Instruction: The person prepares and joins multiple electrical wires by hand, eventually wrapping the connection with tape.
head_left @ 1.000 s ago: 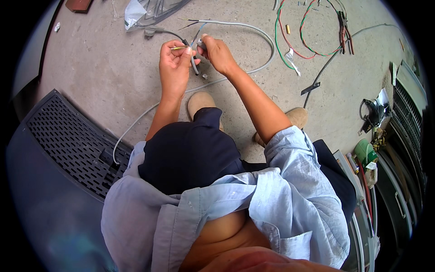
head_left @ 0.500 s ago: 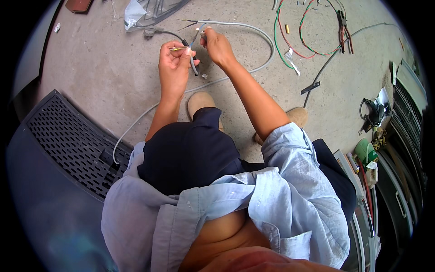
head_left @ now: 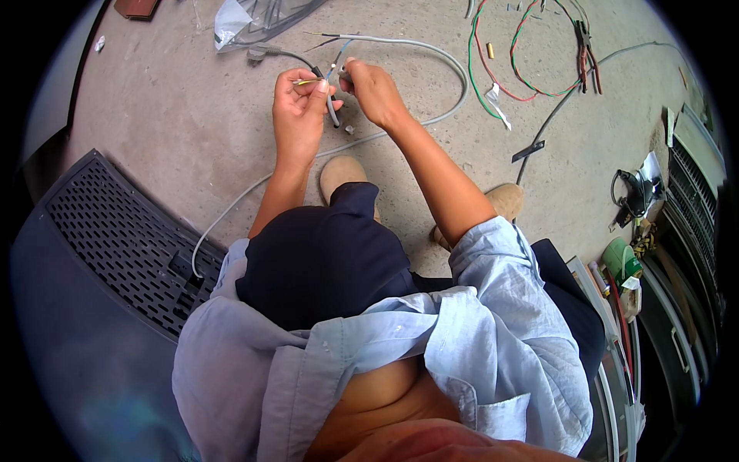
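Above my shoes, my left hand (head_left: 299,115) pinches a cable end with stripped-out wires. A yellow-green wire (head_left: 305,82) pokes out between its fingers, and a short grey sheathed piece (head_left: 332,112) hangs below the thumb. A thin blue wire (head_left: 334,65) rises from that hand, with a small pale spot on it. Close by on the right, my right hand (head_left: 375,91) is closed, thumb and forefinger together on a small greyish thing I cannot make out. Behind both hands, a long grey cable (head_left: 416,41) ends in split dark wires (head_left: 322,38) and loops across the floor.
Its other end enters a dark slotted panel (head_left: 131,231) at left. Red and green wires (head_left: 514,46), pliers (head_left: 586,58) and a black cable (head_left: 550,115) lie at far right. A plastic bag (head_left: 265,23) is at the back, a green tub (head_left: 622,260) at right.
My right hand has drawn slightly down and toward me, so more of the blue wire shows. My left hand keeps its pinch almost in place.
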`<state>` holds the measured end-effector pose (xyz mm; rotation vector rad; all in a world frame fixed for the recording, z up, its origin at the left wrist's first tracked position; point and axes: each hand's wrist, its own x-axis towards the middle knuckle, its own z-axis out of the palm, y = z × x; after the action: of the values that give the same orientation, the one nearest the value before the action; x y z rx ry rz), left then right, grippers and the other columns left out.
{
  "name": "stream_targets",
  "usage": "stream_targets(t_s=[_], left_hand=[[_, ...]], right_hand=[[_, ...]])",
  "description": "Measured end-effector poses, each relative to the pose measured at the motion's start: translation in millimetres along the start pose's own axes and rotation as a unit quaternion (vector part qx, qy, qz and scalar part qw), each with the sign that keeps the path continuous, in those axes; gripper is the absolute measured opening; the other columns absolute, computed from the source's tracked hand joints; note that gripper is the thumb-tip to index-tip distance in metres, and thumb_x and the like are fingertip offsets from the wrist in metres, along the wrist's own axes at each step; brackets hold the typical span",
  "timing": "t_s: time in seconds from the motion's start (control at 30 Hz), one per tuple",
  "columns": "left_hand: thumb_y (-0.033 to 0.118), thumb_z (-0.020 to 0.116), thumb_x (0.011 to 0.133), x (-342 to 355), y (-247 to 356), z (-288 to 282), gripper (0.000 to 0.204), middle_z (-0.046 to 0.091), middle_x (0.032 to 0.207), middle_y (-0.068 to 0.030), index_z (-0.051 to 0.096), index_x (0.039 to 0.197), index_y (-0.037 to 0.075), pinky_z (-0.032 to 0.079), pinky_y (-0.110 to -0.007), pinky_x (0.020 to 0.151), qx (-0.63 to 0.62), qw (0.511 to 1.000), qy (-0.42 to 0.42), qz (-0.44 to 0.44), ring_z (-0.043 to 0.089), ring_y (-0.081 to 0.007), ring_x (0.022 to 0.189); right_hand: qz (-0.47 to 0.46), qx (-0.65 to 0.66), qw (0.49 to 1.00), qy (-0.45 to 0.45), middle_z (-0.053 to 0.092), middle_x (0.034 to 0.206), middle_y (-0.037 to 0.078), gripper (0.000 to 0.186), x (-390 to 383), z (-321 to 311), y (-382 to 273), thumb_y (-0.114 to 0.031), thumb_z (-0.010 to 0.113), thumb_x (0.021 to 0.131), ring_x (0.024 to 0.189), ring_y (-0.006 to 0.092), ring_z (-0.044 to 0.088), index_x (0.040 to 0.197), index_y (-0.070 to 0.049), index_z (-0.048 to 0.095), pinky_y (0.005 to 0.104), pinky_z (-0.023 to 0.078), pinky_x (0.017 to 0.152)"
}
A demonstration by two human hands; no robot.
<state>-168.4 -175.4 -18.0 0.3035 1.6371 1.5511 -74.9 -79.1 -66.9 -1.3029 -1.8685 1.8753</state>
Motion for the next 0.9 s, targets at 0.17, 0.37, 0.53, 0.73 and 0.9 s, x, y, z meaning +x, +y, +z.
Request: stream_targets(t_s=[0.17,0.37,0.53,0.73,0.9], left_hand=[[0.001,0.056,0.094,0,2,2,0.020,0.058,0.097,-0.0103,0.045,0.111,0.004,0.058,-0.029,0.070,-0.003,1.000,-0.006,-0.003,0.062,-0.0154,0.088],[0.000,0.056,0.093,0,3,2,0.021,0.058,0.098,-0.0112,0.046,0.111,0.003,0.058,-0.030,0.070,0.000,1.000,0.008,-0.003,0.062,-0.0164,0.088],[0.007,0.060,0.092,0,9,2,0.027,0.058,0.099,-0.0102,0.048,0.116,0.002,0.055,-0.029,0.072,-0.010,0.999,0.007,-0.034,0.061,-0.0155,0.090],[0.015,0.065,0.091,1,10,0,0.025,0.059,0.098,-0.0053,0.055,0.110,0.003,0.050,-0.025,0.072,-0.058,0.995,-0.012,-0.076,0.059,-0.0113,0.090],[0.017,0.067,0.089,1,12,0,0.023,0.060,0.097,-0.0028,0.058,0.106,0.004,0.049,-0.025,0.072,-0.058,0.994,-0.024,-0.091,0.058,-0.0100,0.089]], right_hand=[[-0.012,0.009,1.000,-0.013,0.060,0.072,0.014,0.058,-1,-1,2,-0.046,0.033,0.094,0.073,0.0282,0.055,0.073,0.002,0.058,0.0387,0.043,0.072],[0.013,0.038,0.999,0.032,0.060,0.074,0.013,0.064,-2,-7,0,-0.047,0.022,0.099,0.075,0.0268,0.057,0.082,-0.001,0.063,0.0379,0.043,0.073],[-0.135,0.036,0.961,0.237,0.064,0.082,0.014,0.046,37,-43,27,-0.037,0.037,0.100,0.081,0.0294,0.061,0.097,-0.001,0.066,0.0376,0.046,0.079],[-0.148,-0.234,0.931,0.237,0.067,0.091,0.020,0.034,86,-114,43,-0.030,0.068,0.085,0.085,0.0364,0.064,0.103,-0.002,0.068,0.0428,0.050,0.076],[-0.154,-0.447,0.838,0.274,0.066,0.101,0.013,0.031,88,-112,46,-0.025,0.068,0.082,0.099,0.0333,0.060,0.110,-0.013,0.068,0.0464,0.045,0.089]])
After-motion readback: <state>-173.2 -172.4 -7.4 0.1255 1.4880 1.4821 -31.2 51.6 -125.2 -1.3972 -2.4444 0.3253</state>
